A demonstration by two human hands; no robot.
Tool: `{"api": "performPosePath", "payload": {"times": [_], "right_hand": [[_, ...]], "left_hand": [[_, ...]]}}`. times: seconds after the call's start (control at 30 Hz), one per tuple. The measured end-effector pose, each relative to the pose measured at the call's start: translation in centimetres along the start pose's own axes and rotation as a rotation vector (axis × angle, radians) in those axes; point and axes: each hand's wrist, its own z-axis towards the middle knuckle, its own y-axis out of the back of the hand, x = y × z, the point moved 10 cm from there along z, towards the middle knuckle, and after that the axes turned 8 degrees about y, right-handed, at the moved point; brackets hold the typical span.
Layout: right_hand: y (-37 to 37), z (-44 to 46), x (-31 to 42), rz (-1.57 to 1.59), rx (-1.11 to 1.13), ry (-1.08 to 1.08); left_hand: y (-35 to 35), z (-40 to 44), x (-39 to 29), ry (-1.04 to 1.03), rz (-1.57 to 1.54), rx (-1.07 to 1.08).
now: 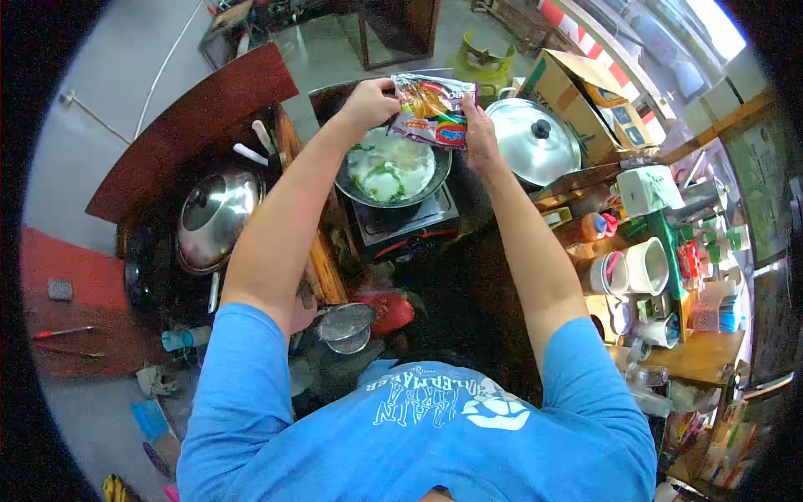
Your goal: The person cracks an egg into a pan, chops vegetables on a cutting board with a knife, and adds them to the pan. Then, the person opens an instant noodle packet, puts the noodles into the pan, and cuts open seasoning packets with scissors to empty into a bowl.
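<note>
Above the far part of a dark pan (389,171) is a colourful plastic food packet (433,110), held between both hands. My left hand (370,107) pinches its left edge near the top. At the right edge, my right hand (479,130) grips it with the thumb on the front. The packet hides part of the pan's far rim. In the pan lies whitish, bubbling liquid with green leaves. The pan stands on a portable stove (410,219). Whether the packet is torn open I cannot tell.
Right of the packet is a big silver lid (535,140), with a cardboard box (577,105) behind it. A domed metal lid (219,219) stands at left. Nearer are a metal strainer (345,326) and, at right, a shelf with a white tub (646,268).
</note>
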Motion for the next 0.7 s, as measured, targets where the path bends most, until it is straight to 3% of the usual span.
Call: {"api": "performPosePath", "payload": {"times": [0.03, 0.07, 0.17, 0.23, 0.27, 0.3, 0.37, 0.43, 0.47, 0.57, 0.6, 0.63, 0.7], "right_hand": [[-0.2, 0.1, -0.7, 0.000, 0.003, -0.007], [-0.6, 0.3, -1.1, 0.080, 0.016, 0.016], [-0.7, 0.5, -2.0, 0.110, 0.001, 0.029], [1.4, 1.3, -2.1, -0.206, -0.097, 0.141], [3.0, 2.4, -1.9, -0.610, -0.160, 0.289], [3.1, 2.3, -1.5, -0.612, -0.163, 0.289], [2.2, 1.5, 0.9, -1.037, -0.196, 0.366], [1.5, 2.2, 1.6, -1.108, -0.163, 0.444], [0.8, 2.1, 2.0, -1.178, -0.126, 0.523], [-1.6, 1.1, 2.1, -1.337, -0.041, 0.658], [-1.9, 0.4, 1.9, -1.151, -0.046, 0.769], [-1.4, 0.4, 2.0, -1.153, -0.045, 0.766], [0.6, 1.8, 0.5, -1.259, -0.057, 0.475]], "left_hand": [[0.1, 0.6, 1.4, 0.085, -0.188, 0.007], [1.0, 1.0, 3.5, 0.242, -0.162, -0.105], [0.4, 2.2, 6.6, 0.175, -0.210, 0.029], [1.0, 2.2, 7.3, 0.161, -0.201, -0.049], [1.8, 3.1, 9.0, 0.177, -0.265, -0.073], [2.5, 3.9, 10.7, 0.193, -0.329, -0.097], [3.1, 3.4, 10.2, 0.182, -0.374, -0.106], [3.3, 0.6, 7.6, 0.233, -0.266, -0.121], [3.9, 4.4, 12.2, 0.215, -0.297, -0.059], [2.1, 1.6, 8.9, 0.147, -0.255, -0.093], [2.2, 2.4, 10.1, 0.145, -0.227, -0.074], [2.8, 2.9, 10.9, 0.147, -0.229, -0.074], [3.7, 3.4, 12.8, 0.238, -0.239, -0.023]]}}
